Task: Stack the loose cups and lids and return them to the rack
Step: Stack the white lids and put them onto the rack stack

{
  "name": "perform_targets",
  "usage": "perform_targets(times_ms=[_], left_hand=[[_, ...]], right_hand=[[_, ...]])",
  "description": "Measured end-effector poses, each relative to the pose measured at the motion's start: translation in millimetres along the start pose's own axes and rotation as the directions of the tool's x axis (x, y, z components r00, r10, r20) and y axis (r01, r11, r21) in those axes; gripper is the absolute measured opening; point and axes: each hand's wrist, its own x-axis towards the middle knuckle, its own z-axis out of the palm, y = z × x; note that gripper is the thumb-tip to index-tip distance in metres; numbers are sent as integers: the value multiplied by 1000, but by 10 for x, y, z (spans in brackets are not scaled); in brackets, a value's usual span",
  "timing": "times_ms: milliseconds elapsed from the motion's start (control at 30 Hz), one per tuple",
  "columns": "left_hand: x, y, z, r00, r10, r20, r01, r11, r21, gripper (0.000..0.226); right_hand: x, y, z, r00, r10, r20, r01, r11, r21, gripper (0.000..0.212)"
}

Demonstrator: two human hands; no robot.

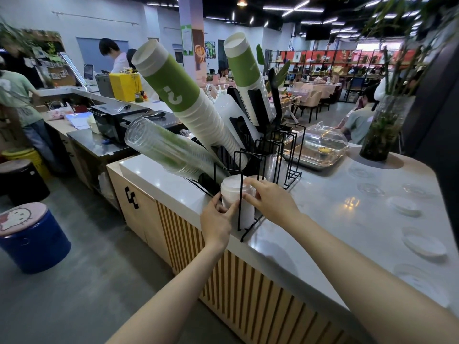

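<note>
white stone-look counter [310, 219] with a rounded far end tops a cabinet of pale wooden slats, in a big café room with grey floor, dark ceiling with strip lights, tables and shelves at the back, and a service counter with a till at the left. on the counter stands a black wire rack [293, 155]. three long sleeves of cups lean out of it: two white-and-green paper ones [183, 95] [244, 68] and one clear plastic one [164, 147]. at the rack's near end a short stack of white lids [232, 194] sits in the front slot. the left hand [217, 222] curls round that stack from the near side, fingers pressed on it, while the right hand [269, 199] grips it from the other side with fingertips over the top rim, so both hands are closed upon the stack. loose lids lie well apart on the counter to the right: about three clear ones [370, 189] and about three white ones [423, 244], some too faint to count surely. a glass vase of green stems [385, 127] and a domed clear tray cover [320, 142] stand behind. two round stools [32, 239] sit on the floor at the left.
</note>
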Motion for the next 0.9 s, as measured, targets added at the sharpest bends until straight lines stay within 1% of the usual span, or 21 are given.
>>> perform_targets(times_ms=[100, 267, 333, 400, 467, 600, 767, 900], left_hand=[[-14, 6, -17, 999, -40, 1, 40, 999, -20, 67], [21, 39, -61, 999, -50, 9, 50, 999, -3, 64], [10, 48, -76, 999, -46, -2, 46, 999, 13, 64], [-22, 61, -104, 1000, -13, -22, 14, 999, 46, 60], [-46, 70, -125, 999, 4, -42, -2, 999, 41, 53], [-107, 112, -132, 998, -44, -37, 42, 997, -57, 35], [-202, 165, -129, 1000, -23, -8, 23, 999, -27, 38], [-310, 280, -64, 999, 8, 47, -6, 998, -59, 36]], right_hand=[[-19, 52, -17, 1000, 9, 12, -10, 1000, 9, 49], [-39, 28, -24, 998, 11, 70, -16, 998, 65, 51], [-53, 2, -24, 993, 12, 114, -21, 997, 73, 55], [-82, -6, -12, 992, 8, 127, -18, 997, 73, 60], [-115, -2, -3, 993, 17, 120, -29, 995, 99, 65], [-208, -6, 25, 996, 34, 83, -46, 987, 152, 67], [-357, -6, 61, 997, 62, 37, -68, 973, 220, 66], [-542, 41, 68, 991, 133, 1, -128, 952, 278, 54]])
